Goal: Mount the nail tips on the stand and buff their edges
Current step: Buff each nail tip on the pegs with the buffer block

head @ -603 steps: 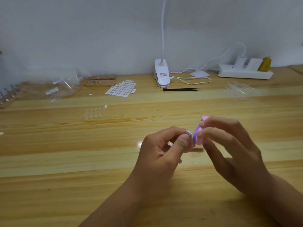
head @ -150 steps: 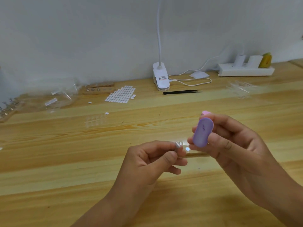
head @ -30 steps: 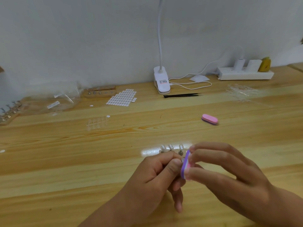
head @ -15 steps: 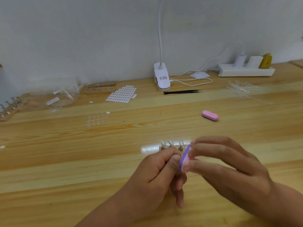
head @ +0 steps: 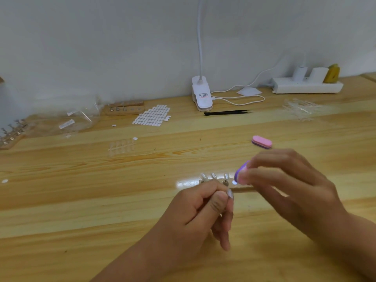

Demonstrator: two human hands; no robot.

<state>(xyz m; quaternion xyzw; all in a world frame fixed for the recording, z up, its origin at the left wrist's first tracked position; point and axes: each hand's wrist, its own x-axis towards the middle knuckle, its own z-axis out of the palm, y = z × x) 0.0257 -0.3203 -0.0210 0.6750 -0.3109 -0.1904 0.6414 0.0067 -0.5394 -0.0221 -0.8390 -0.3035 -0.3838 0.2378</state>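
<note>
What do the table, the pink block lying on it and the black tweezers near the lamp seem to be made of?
The table looks like varnished wood: grain lines and a glossy reflection show. The pink block seems soft foam with a matte surface, pink over a purple layer; a guess. The black tweezers may be coated metal or plastic, matte; too small to tell.

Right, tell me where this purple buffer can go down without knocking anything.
Bare wood lies left of the left hand, in front of the clear nail tip strip. Another patch sits right of the pink buffer, before the clear tip frames. Crowded: the back edge by the lamp clamp, tweezers and sticker sheet, and around the stand.
</note>
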